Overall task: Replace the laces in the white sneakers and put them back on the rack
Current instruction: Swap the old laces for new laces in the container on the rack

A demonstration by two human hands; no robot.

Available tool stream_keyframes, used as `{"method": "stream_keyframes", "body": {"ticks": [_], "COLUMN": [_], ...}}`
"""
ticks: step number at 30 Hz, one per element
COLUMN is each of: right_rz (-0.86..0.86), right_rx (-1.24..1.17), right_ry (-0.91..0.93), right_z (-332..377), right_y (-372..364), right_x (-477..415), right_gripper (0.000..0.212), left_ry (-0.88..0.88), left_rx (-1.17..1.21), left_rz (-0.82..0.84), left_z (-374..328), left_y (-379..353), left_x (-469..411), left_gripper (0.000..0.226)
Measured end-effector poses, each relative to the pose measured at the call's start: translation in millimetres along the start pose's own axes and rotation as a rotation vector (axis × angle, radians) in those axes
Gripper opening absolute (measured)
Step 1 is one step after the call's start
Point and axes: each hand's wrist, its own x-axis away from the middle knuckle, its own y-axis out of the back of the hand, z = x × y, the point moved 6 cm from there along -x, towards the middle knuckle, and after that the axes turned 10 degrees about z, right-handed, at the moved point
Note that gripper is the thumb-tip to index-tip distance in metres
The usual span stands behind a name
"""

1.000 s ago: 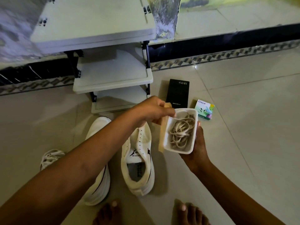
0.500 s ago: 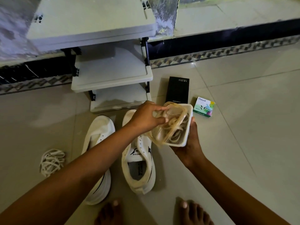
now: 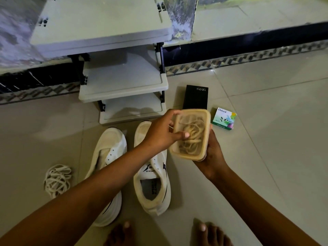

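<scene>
The left hand (image 3: 159, 135) has its grip pressed on the lid (image 3: 200, 118) of a small plastic container (image 3: 188, 157): the thumb lies flat on top of the lid and the other fingers curl over its far left corner. The right hand (image 3: 213, 153) carries the container from below, and its grip is curled around the bottom and the right side. The lid is half clear, and through it a tangle of pale laces (image 3: 193, 139) shows inside the container, so these laces are between the two hands and directly under the left thumb.

Below the left forearm two white sneakers (image 3: 152, 189) stand side by side on the tiled floor (image 3: 266, 157), toes pointing away from the person. The forearm crosses over both of them and hides the middle of the left one. The eyelets that can be seen are without laces. To the left of the sneakers, apart from them, a loose bundle of white laces (image 3: 57, 180) lies on the floor.

Just behind the toes of the sneakers stands the grey rack (image 3: 124, 86) with its shelves. To the right of the rack a black box (image 3: 195, 97) lies flat, partly hidden by the container, and near it on the right is a small green and white box (image 3: 224, 118). Two bare feet (image 3: 211, 235) show at the near edge.
</scene>
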Motion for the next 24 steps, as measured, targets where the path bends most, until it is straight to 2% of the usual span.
{"method": "stream_keyframes", "body": {"ticks": [2, 4, 7, 11, 13, 17, 24], "right_rz": [-0.043, -0.110, -0.169, -0.157, -0.174, -0.201, -0.258], "right_rx": [0.024, 0.088, 0.198, 0.313, 0.398, 0.493, 0.535], "right_ry": [-0.005, -0.012, -0.036, -0.035, -0.011, 0.024, 0.010], "right_z": [1.5, 1.8, 1.7, 14.1, 21.3, 28.9, 29.5], "right_y": [5.5, 11.1, 13.0, 2.8, -0.2, 1.1, 0.1], "right_x": [-0.4, -0.4, -2.3, -8.7, -11.1, -11.7, -8.9], "right_gripper": [0.038, 0.034, 0.035, 0.059, 0.057, 0.049, 0.049], "left_ry": [0.082, 0.178, 0.202, 0.197, 0.188, 0.202, 0.224], "left_rx": [0.112, 0.296, 0.480, 0.517, 0.507, 0.655, 0.690], "left_rz": [0.033, 0.100, 0.201, 0.198, 0.192, 0.195, 0.071], "left_z": [8.4, 17.0, 21.6, 23.8, 22.6, 16.8, 19.6], "left_y": [-1.1, -5.7, -12.5, -16.8, -15.6, -5.4, -4.8], "left_x": [0.6, 2.5, 4.4, 9.8, 11.2, 10.1, 9.5], "left_gripper": [0.086, 0.089, 0.065, 0.059, 0.054, 0.027, 0.028]}}
